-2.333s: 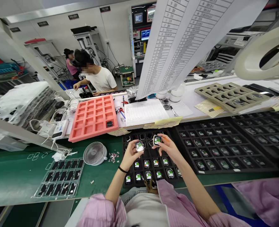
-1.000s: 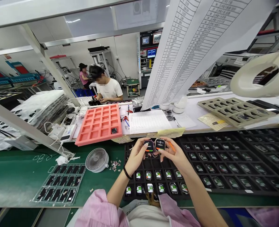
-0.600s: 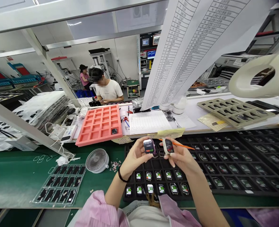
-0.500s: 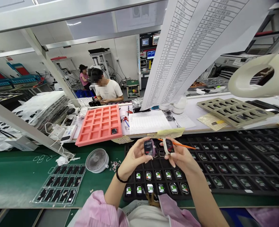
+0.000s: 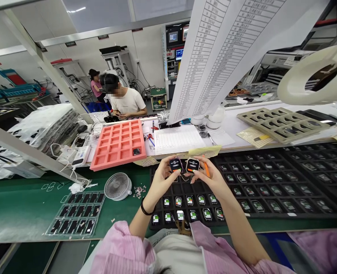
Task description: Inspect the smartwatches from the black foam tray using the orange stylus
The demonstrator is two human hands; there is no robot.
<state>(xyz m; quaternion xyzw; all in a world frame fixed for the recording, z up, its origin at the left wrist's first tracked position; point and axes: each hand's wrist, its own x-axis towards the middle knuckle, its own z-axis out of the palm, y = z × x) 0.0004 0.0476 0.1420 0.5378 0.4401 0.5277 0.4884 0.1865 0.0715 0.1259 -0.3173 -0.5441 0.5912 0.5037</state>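
Green workbench (image 5: 122, 211) is running beneath both grips, with a black foam tray (image 5: 197, 188) holding lit smartwatches (image 5: 202, 199) on the body side. Left hand (image 5: 162, 179) is pinching a purple-cased smartwatch (image 5: 175, 164), fingers curling behind, thumb at the screen's lower edge. Right hand (image 5: 212, 177) is closing similarly on a pale-cased smartwatch (image 5: 192, 166) just beside it. Both screens are facing the wearer, presumably for easy reading together. An orange stick (image 5: 206, 169) is lying among the right fingers, perhaps tucked there to leave the thumb free. Beyond the left grip, a salmon-pink tray (image 5: 114, 146) is resting tilted.

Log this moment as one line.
left hand: purple-cased square watch; right hand: cream-cased square watch, orange stick; below: black compartmented tray
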